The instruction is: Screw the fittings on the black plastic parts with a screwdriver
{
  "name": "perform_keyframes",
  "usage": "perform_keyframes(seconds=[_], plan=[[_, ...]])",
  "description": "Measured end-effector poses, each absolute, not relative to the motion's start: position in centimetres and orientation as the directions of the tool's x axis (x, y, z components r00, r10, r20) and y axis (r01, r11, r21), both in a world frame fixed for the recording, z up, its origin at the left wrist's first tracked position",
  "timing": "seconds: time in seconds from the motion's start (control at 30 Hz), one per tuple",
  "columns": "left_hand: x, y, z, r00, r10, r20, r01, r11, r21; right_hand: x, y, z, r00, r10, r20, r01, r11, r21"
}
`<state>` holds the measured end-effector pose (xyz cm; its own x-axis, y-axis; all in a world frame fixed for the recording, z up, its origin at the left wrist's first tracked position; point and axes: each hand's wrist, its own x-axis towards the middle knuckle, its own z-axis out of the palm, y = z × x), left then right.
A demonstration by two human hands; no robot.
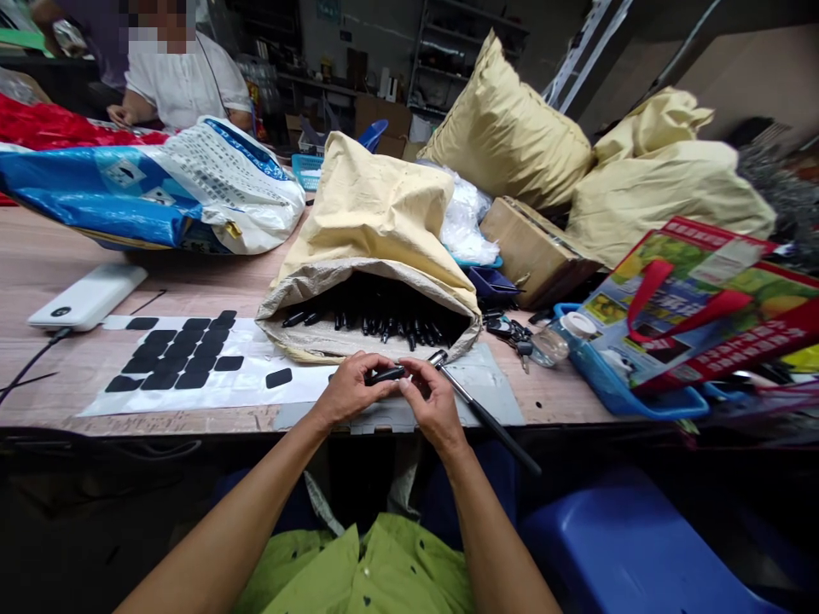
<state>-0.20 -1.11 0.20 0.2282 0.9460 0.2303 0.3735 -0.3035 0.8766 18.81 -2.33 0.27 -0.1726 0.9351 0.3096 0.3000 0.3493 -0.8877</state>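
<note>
Between both hands, above the front edge of the table, is a slim black cylindrical piece [385, 375]. My left hand [354, 388] is closed round its left end, and the fingertips of my right hand [433, 401] pinch its right end. Just beyond them lies a cream sack [377, 192], its mouth facing me, with several similar black pieces [409, 328] inside. A hammer [483, 414] with a metal head and black grip rests beside my right hand, its handle jutting past the table edge. Black rounded patches [176, 354] sit on a white sheet [249, 401] to the left.
A white power bank [90, 296] with a cable stands at the left. Keys [521, 350], a clear jar [551, 345] and a blue basket [640, 401] holding a printed bag [717, 298] are at the right. A blue stool [633, 546] is below. Another person [185, 85] sits across.
</note>
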Motion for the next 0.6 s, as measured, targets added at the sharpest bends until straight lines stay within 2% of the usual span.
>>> perform_keyframes(seconds=[0.27,0.5,0.6], plan=[[0.35,-1.12,-0.04,0.190,0.932,0.310,0.506,-0.363,0.782,18.22,-2.46,-0.36,-0.084,0.967,0.240,0.263,0.254,-0.931],[0.66,-1.58,-0.19,0.284,0.863,0.417,0.626,-0.496,0.602,17.99,-2.78,-0.06,-0.082,0.962,0.259,0.409,0.269,-0.872],[0.72,-1.71,-0.46,0.307,0.826,0.472,0.634,-0.547,0.546,18.04,-2.94,-0.13,-0.095,0.958,0.271,0.410,0.285,-0.866]])
